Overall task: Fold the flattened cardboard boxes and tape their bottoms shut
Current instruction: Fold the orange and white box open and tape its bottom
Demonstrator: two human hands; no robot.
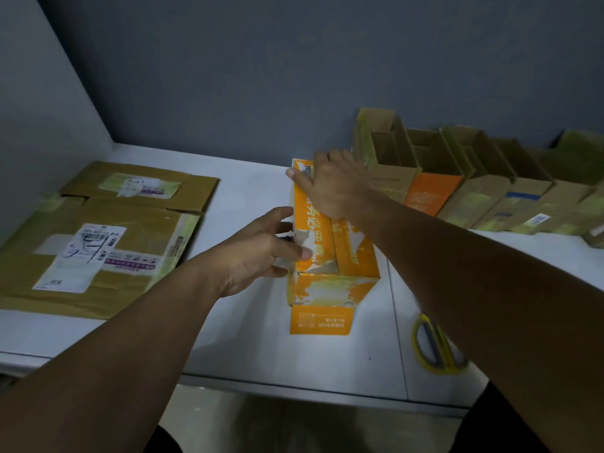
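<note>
— Where are our 2 hands?
— Our right hand [333, 188] lies flat with fingers spread, pressing the far top flaps of the orange box [330, 289]. Our left hand [258, 250] touches its left side with fairly straight fingers, thumb on a flap.
— And around them?
— The box stands on the tabletop [248, 338]. Flattened boxes [98, 256] lie left of our left hand. Folded boxes [474, 178] line up beyond our right hand, and scissors [431, 348] lie beside that forearm.

I'm seeing the left forearm [130, 338] and the right forearm [474, 273] running bare to the left hand [258, 253] and right hand [333, 188]. Behind both hands, toward the wearer, dark clothing [510, 420] is showing.
</note>
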